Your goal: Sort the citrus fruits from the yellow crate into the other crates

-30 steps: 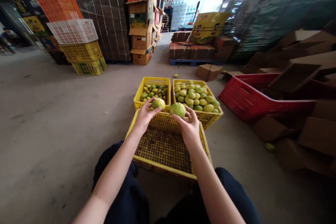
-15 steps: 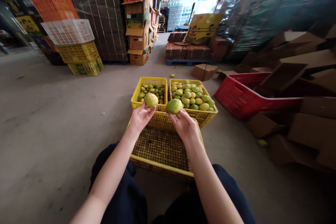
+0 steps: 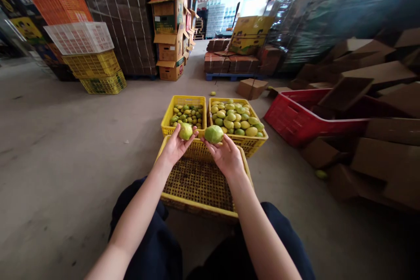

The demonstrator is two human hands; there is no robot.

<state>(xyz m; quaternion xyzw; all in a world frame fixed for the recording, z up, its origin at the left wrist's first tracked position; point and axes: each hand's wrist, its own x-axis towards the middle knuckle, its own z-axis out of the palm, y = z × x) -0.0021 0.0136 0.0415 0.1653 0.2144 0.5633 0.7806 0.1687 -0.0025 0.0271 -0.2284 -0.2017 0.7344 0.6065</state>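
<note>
My left hand (image 3: 176,145) holds a yellow-green lemon (image 3: 186,131) in its fingers. A greener lemon (image 3: 213,134) rests in the fingers of my right hand (image 3: 227,154). Both fruits are held up side by side, a little apart, over the far rim of a yellow crate (image 3: 200,183) with a perforated, stained floor between my knees. Just beyond stand two more crates. The left yellow crate (image 3: 166,116) has small green and yellow fruit low inside. Larger lemons (image 3: 236,118) fill the right yellow crate (image 3: 251,143) above its rim.
To the right sits a red crate (image 3: 288,122) with cardboard boxes (image 3: 377,157) heaped in and around it. Stacked crates (image 3: 95,65) and cartons (image 3: 169,52) stand at the back left. Loose fruits (image 3: 321,174) lie on the floor. A loaded blue pallet (image 3: 226,76) is farther back.
The left lemon has turned in my fingers and shows a greener side. The right lemon has turned slightly too. My view has shifted a little to the right.
</note>
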